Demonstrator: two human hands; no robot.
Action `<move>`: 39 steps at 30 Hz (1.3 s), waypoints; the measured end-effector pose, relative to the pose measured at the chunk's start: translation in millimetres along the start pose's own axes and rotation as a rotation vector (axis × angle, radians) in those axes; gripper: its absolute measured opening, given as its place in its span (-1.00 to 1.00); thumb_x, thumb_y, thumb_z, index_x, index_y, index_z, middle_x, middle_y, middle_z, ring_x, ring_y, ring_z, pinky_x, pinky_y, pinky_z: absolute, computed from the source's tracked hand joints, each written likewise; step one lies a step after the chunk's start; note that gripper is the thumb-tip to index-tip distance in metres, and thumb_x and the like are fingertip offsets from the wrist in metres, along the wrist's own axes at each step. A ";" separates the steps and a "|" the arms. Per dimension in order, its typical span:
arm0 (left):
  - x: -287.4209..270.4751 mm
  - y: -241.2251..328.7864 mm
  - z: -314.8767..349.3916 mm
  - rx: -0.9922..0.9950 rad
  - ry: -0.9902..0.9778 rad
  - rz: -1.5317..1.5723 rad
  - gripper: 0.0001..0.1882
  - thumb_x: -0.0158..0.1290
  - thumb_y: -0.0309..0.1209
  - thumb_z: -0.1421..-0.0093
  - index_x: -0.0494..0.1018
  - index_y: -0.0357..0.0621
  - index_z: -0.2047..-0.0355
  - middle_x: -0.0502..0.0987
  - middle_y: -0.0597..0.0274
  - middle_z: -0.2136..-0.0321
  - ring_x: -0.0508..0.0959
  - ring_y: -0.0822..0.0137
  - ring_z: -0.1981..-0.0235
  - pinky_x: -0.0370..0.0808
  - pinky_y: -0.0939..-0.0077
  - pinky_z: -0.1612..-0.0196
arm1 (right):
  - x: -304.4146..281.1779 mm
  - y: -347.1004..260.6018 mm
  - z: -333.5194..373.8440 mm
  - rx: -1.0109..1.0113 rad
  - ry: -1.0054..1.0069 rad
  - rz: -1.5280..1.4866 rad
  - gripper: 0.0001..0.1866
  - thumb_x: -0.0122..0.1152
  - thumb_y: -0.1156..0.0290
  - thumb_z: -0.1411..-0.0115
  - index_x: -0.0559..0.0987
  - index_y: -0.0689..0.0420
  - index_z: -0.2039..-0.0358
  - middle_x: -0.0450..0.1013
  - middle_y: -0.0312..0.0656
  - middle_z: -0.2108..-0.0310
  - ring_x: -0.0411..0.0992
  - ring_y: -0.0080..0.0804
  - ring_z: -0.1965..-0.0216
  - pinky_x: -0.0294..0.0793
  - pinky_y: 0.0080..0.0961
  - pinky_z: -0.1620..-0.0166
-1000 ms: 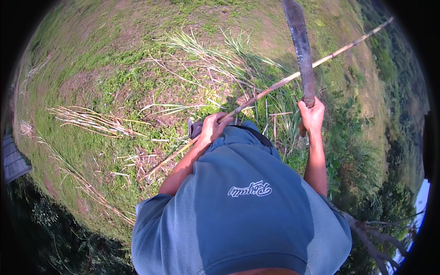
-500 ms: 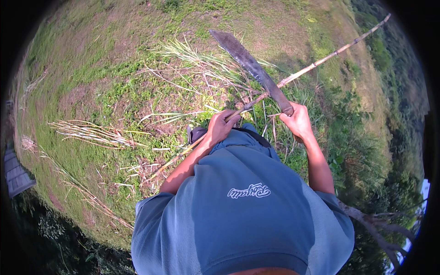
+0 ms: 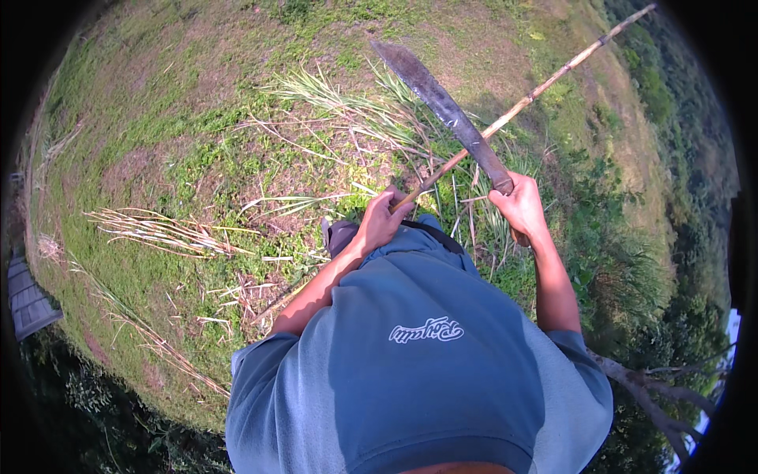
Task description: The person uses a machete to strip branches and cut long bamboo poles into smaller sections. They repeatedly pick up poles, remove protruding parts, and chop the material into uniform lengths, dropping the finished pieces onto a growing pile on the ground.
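Sunlit patchy green grass [image 3: 185, 87] fills the head view, with dark trees [image 3: 671, 103] along the right. Across it, a long, thin, jointed tan stalk [image 3: 557, 79] slants from beside the left forearm toward the upper right. Curled fingers of the bare left hand [image 3: 381, 220] hold this stalk near the waist. Closed around its handle, the bare right hand [image 3: 520, 207] grips a broad, dark-grey metal machete [image 3: 438, 103]. Its blade crosses in front of the stalk; contact is unclear. Long green cut leaves [image 3: 339, 107] lie beyond.
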State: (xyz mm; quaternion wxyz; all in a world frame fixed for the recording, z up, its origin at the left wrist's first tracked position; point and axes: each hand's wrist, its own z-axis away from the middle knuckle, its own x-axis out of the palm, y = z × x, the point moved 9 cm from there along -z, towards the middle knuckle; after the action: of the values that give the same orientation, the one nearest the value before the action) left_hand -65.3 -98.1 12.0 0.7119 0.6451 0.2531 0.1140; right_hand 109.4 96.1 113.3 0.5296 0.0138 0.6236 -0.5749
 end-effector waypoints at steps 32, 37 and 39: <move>7.3 -8.1 7.7 -0.046 -0.135 0.245 -0.79 0.11 -0.33 -0.21 0.42 -0.24 0.38 0.36 0.38 0.60 0.30 0.56 0.53 0.26 0.59 0.46 | -42.5 4.1 -28.5 0.046 0.301 -0.240 -0.83 0.18 0.41 0.07 0.40 0.20 0.60 0.27 -0.38 0.72 0.22 -0.63 0.65 0.25 -0.53 0.53; 8.0 -6.8 5.4 -0.088 -0.172 0.208 -0.77 0.07 -0.31 -0.24 0.44 -0.27 0.31 0.36 0.38 0.62 0.27 0.56 0.56 0.23 0.58 0.50 | 5.2 -3.3 -9.1 0.000 0.108 -0.107 -0.83 0.20 0.40 0.09 0.40 0.19 0.59 0.24 -0.37 0.72 0.20 -0.62 0.64 0.24 -0.51 0.52; 4.2 -2.9 4.3 -0.089 -0.152 0.185 -0.75 0.05 -0.29 -0.25 0.45 -0.28 0.26 0.36 0.38 0.63 0.26 0.55 0.57 0.23 0.57 0.50 | 25.2 -15.0 0.9 -0.013 -0.004 -0.097 -0.82 0.20 0.40 0.10 0.40 0.20 0.59 0.23 -0.37 0.72 0.18 -0.62 0.64 0.23 -0.51 0.52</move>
State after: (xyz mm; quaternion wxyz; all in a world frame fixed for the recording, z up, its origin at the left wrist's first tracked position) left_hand -60.0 -100.1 8.5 0.7435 0.6401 0.1324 0.1411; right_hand 89.5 75.5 107.0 0.5025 -0.0213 0.6263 -0.5957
